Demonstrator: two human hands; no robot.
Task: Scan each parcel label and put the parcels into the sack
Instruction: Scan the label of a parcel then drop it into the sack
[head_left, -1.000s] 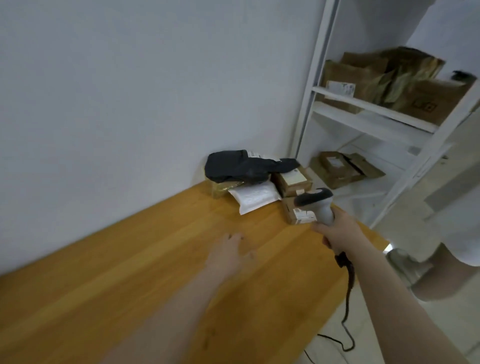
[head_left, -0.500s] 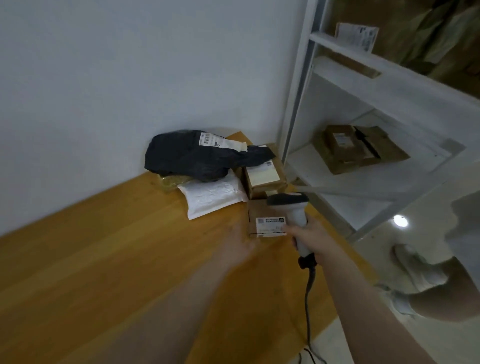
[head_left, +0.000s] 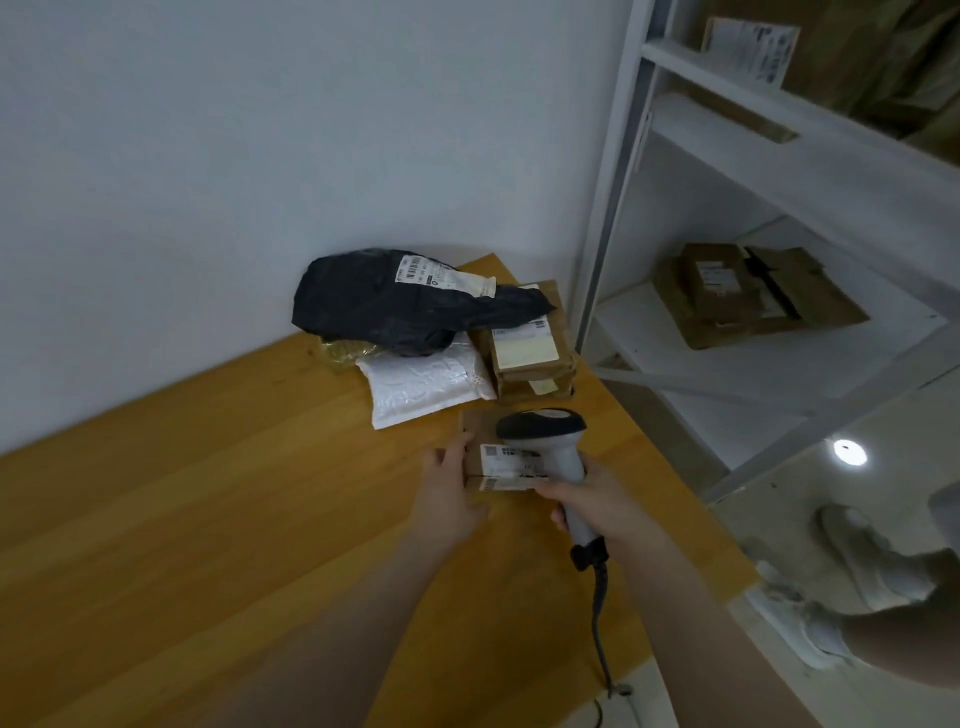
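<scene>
Head cam Q: the wooden table (head_left: 208, 519) fills the lower left, with parcels piled at its far corner by the wall. There's a black poly bag (head_left: 395, 306) on top, with a white mailer (head_left: 421, 387) and a brown box (head_left: 524, 348) under it. Why's only the small box (head_left: 498, 454) sitting out at centre frame?

Reply: so its label faces up, I'd guess. The left hand (head_left: 447, 493) grips the box's left edge to steady it. The right hand (head_left: 597, 499) is wrapped round the scanner (head_left: 545, 426) handle, head right over the label. No sack in frame, though.
</scene>
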